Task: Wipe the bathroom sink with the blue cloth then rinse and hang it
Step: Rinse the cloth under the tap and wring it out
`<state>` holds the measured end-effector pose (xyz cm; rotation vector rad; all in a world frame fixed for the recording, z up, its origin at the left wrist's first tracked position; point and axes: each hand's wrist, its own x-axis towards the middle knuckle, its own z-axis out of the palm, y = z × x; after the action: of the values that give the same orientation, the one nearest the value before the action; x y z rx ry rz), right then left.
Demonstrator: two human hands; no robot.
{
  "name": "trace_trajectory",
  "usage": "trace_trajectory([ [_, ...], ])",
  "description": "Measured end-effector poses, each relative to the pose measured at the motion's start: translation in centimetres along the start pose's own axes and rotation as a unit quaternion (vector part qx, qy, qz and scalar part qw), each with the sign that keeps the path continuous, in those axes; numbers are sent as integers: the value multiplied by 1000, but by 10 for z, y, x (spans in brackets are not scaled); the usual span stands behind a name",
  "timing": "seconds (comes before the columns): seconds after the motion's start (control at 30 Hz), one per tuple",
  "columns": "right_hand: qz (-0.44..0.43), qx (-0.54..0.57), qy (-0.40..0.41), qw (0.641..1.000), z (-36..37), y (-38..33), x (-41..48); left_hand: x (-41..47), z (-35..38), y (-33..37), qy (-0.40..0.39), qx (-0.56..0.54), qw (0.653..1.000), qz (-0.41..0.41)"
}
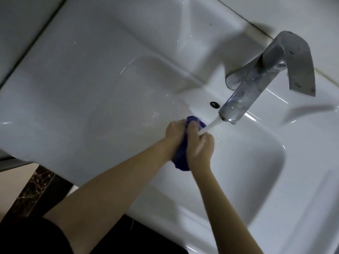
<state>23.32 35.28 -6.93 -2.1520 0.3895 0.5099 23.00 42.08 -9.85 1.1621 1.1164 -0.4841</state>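
The left hand (175, 132) and right hand (200, 145) are covering the middle of the blue cloth (180, 161); the right hand is showing blurred. The sink (275, 180) is running off the right edge.

a bathroom: white ceramic sink (91, 88), chrome faucet (260, 79) running, dark marble floor (34, 189).

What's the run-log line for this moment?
stage: rinse | blue cloth: bunched, gripped by left hand and right hand | faucet: on, stream reaching the hands | hang: not yet
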Motion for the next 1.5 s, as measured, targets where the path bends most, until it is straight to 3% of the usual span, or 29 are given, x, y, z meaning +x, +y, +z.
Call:
trace_trajectory([
  [0.1, 57, -4, 9, 998, -7, 8, 38, -20, 8, -15, -18, 21, 1000, 14],
  [0.17, 79, 26, 11, 996, -5, 12, 41, -15, 5, -10, 15, 80, 996, 32],
  [0.3, -34, -3, -25, 999, 4, 9, -26, 2, -11, 13, 20, 90, 992, 90],
  [0.37, -34, -29, -2, 999, 4, 4, -10, -5, -8, 3, 29, 123, 987, 99],
  [0.43, 16, -37, -3, 999, 2, 1, 24, -23, 1, -7, 55, 127, 985, 108],
  [0.5, 102, 32, 10, 994, -3, 1, 47, -36, 5, -7, 45, 133, 980, 139],
  [0.57, 113, 62, 13, 992, -6, 0, 33, -26, 2, 6, 43, 120, 983, 129],
  [0.67, 16, 32, -22, 999, -1, -6, -22, 5, -8, 20, 40, 99, 989, 100],
  [0.73, -12, 1, 2, 1000, 2, -5, -21, 7, -7, 10, 38, 113, 989, 86],
  [0.8, 26, -1, 23, 999, 4, 0, 14, -16, -1, -3, 55, 104, 988, 97],
  [0.93, 139, 114, 5, 984, 5, 26, 39, -31, 3, -5, 52, 123, 981, 139],
  [1.1, 4, 80, -5, 997, 7, 3, -24, -1, -6, 12, 29, 23, 998, 43],
  [1.2, 42, 22, 30, 998, 0, -2, 26, -28, 4, -6, 30, -12, 999, 14],
  [1.3, 103, 89, 43, 990, -6, 6, 34, -36, 5, 2, 33, 35, 997, 61],
  [1.4, 39, 113, 2, 993, 2, 4, -19, -12, -2, 17, 36, -6, 998, 47],
  [1.5, 0, 35, 12, 999, 2, -1, -11, -7, -1, 6, 31, -42, 999, 12],
])
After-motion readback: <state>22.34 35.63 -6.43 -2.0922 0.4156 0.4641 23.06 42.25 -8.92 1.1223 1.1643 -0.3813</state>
